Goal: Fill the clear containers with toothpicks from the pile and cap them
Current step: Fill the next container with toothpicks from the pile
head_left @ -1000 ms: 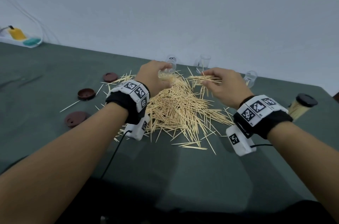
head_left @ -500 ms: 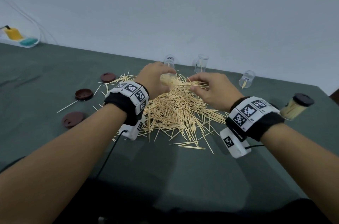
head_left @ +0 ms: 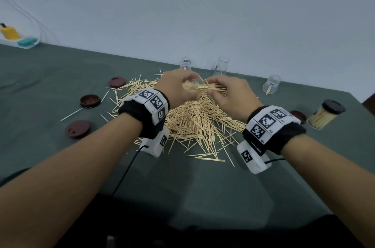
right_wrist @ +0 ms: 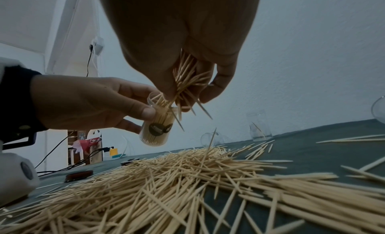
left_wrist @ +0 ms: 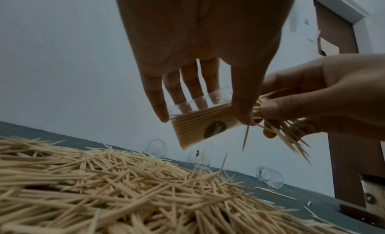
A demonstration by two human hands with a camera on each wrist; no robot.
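While I load it, the clear container [left_wrist: 200, 120] sits tilted above the pile [head_left: 194, 122], mouth toward three o'clock — I judge so the sticks slide in lengthwise.

Left hand [head_left: 178, 89]: thumb and fingers curled round the container, nearly full.

Right hand [head_left: 229, 95]: pinching a bundle of toothpicks [right_wrist: 185, 79] into the mouth — some splay outside.

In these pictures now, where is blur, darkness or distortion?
Head view: wide-angle bends the table edge. Left wrist view: left hand is dark against the wall, near toothpick pile soft. Right wrist view: right hand is backlit too.
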